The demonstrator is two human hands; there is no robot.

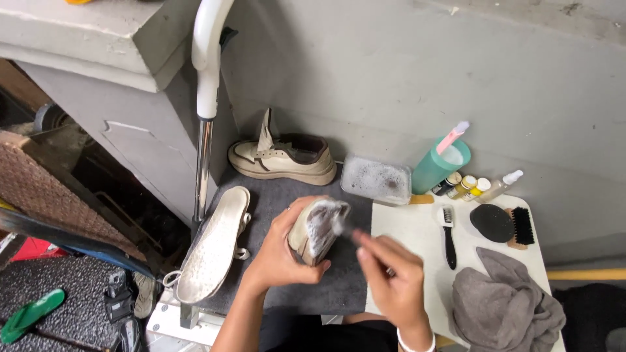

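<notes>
shoe in our left hand point(317, 229): we see smooth cream leather, wet with white foam.
shoe by the wall point(282, 158): we see cream leather, smooth, with a dark soft lining.
insole point(214, 245): it looks pale and a bit rough, matt.
mat point(287, 195): we see dark grey felt-like cloth, matt and fuzzy.
tabletop point(411, 228): white, smooth and a little shiny.
towel point(505, 306): grey cloth, soft and crumpled.
tub point(377, 179): clear plastic with foamy water.
cup point(440, 166): green plastic, smooth.
black brush point(448, 236): shiny plastic handle with pale bristles.
pole point(203, 169): shiny metal with a glossy white plastic grip.
</notes>
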